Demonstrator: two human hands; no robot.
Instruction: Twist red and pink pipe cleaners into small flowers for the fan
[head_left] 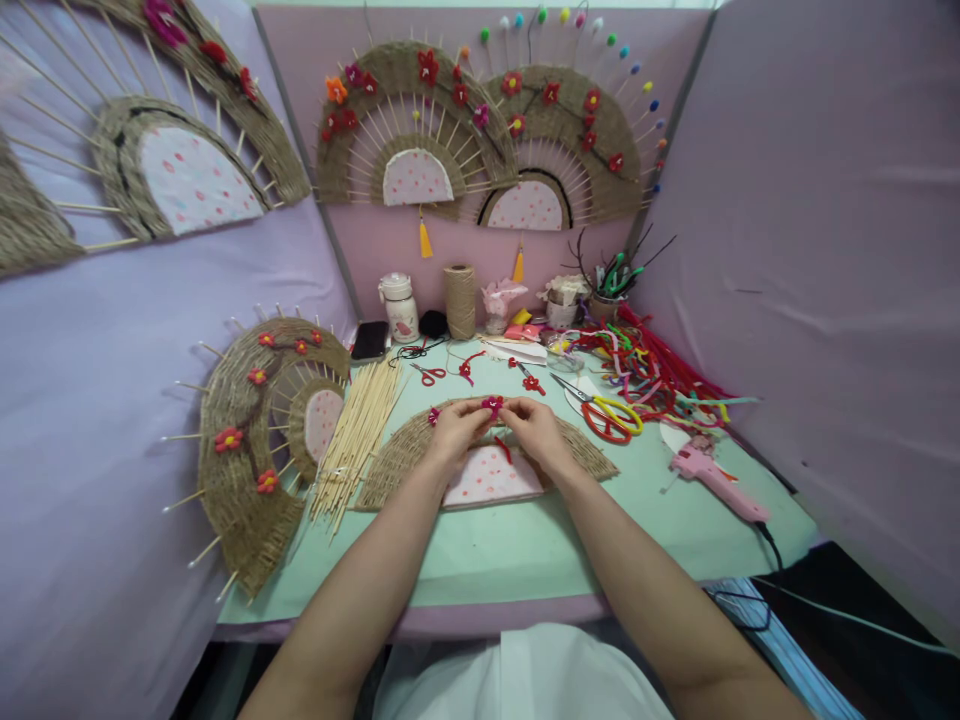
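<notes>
A half-round woven twine fan (pixel 394 462) lies on the table in front of me, with a white, red-spotted half-circle (pixel 495 475) at its base. Over its upper band, both hands meet at a magenta pipe-cleaner flower (pixel 492 404). My left hand (pixel 461 430) pinches the flower from the left side, fingers closed. From the right, my right hand (pixel 531 428) pinches it too. A second magenta flower (pixel 433 416) sits on the fan just left of my left hand. Below the fingers, a short red pipe-cleaner piece (pixel 502 450) shows against the fan.
Bamboo sticks (pixel 364 420) and an upright finished fan (pixel 247 440) stand left. Yellow-and-red-handled scissors (pixel 607 412), a pink glue gun (pixel 716 480) with its cord, and piled pipe cleaners (pixel 660 360) lie right. Small red scissors (pixel 429 374), a twine spool (pixel 460 302) and a white bottle (pixel 400 308) are behind.
</notes>
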